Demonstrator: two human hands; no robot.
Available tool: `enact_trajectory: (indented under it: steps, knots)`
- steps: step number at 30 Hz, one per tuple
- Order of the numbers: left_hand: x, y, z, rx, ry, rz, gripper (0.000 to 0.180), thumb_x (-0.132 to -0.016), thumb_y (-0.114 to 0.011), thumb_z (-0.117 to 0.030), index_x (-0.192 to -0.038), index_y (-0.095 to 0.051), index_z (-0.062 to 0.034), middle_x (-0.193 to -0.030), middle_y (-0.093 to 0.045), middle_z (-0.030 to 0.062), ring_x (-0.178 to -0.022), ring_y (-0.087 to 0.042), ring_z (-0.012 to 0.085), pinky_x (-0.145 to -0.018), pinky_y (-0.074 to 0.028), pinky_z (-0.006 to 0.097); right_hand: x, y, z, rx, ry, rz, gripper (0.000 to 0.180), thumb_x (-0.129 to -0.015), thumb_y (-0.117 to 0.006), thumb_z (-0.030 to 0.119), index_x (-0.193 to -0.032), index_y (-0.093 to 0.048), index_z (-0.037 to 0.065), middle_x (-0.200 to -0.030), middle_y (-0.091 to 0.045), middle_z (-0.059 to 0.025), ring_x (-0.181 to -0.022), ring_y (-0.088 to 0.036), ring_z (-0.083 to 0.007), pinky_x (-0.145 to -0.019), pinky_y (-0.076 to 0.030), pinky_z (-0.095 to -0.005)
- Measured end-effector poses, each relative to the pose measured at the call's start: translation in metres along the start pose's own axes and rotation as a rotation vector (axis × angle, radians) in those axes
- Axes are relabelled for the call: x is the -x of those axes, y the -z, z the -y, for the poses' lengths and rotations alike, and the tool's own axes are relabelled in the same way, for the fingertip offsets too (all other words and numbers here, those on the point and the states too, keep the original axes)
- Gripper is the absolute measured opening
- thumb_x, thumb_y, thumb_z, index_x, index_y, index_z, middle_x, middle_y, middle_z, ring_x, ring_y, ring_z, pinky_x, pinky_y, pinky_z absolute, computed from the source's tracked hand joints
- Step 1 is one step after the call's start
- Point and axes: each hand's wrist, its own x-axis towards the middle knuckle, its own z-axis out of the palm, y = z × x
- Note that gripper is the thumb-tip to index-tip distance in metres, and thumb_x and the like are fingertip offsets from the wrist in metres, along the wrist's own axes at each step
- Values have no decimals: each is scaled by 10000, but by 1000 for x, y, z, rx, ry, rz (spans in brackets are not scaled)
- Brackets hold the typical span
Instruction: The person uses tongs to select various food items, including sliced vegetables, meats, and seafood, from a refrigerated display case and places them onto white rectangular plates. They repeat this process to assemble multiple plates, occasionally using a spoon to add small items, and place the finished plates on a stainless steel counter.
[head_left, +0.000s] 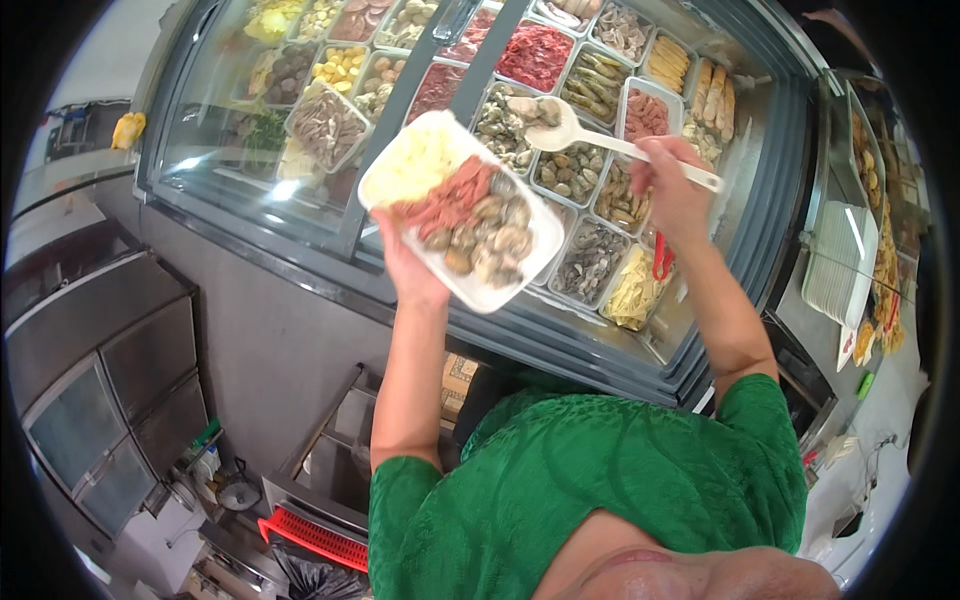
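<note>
My left hand (412, 268) is closed on the near left edge of a white foam tray (548, 240), held tilted over the chilled display case (240, 235). In the tray lie pale yellow shreds (418, 165), strips of red meat (450, 200) and several shellfish (490, 240). My right hand (675, 185) grips the handle of a white serving spoon (605, 142). Its bowl is at a container of shellfish (503, 130), right of the tray's upper corner. Some shellfish meat (530, 110) shows at the bowl; whether it is all in the spoon, I cannot tell.
Square containers fill the case, among them red meat (537, 55), green-grey shrimp-like pieces (595, 85) and yellow strips (635, 290). Red tongs (662, 257) rest near the right side. A glass panel with a dark frame (375, 185) covers the left half. Stacked white trays (838, 265) stand far right.
</note>
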Motion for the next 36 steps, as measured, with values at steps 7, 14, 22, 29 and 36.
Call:
enact_trajectory:
  steps: [7, 14, 22, 29, 36]
  knots:
    - [-38, -43, 19, -57, 10, 5, 674, -897, -246, -585, -1362, -275, -98, -1361, -363, 125, -1239, -372, 306, -1024, -319, 441, 71, 21, 61, 323, 136, 278, 132, -866, -521, 109, -847, -572, -11, -710, -587, -114, -555, -572, -147, -488, -463, -233]
    - [-41, -45, 21, -50, 11, 118, 667, -901, -242, -578, -1367, -270, -101, -1371, -351, 123, -1243, -366, 307, -1026, -316, 447, 76, 21, 36, 689, 1228, 323, 268, -612, -622, 43, -870, -588, -20, -701, -534, -107, -524, -509, -219, -436, -393, -315]
    - [-36, -62, 6, -88, 11, 105, 643, -924, -204, -537, -1367, -271, -76, -1372, -340, 146, -1232, -366, 321, -1019, -311, 448, 94, 10, 33, 642, 1354, 388, 290, -602, -640, 37, -875, -562, -20, -783, -521, -116, -530, -489, -198, -423, -380, -294]
    - [-47, -73, 24, -67, 398, 467, 755, -861, -297, -491, -1339, -245, 91, -1384, -308, 229, -1254, -352, 321, -1050, -272, 432, 115, 33, 34, 719, 1288, 324, 214, -753, -612, 84, -922, -577, -43, -797, -559, -157, -611, -551, -240, -488, -451, -318]
    - [-35, -104, 4, -165, 266, 621, 794, -886, -213, -594, -1356, -218, 45, -1340, -360, 246, -1242, -369, 338, -1053, -277, 433, 155, 2, 69, 595, 1205, -92, 130, -745, -613, 41, -867, -574, 19, -735, -512, -102, -578, -507, -256, -488, -416, -353]
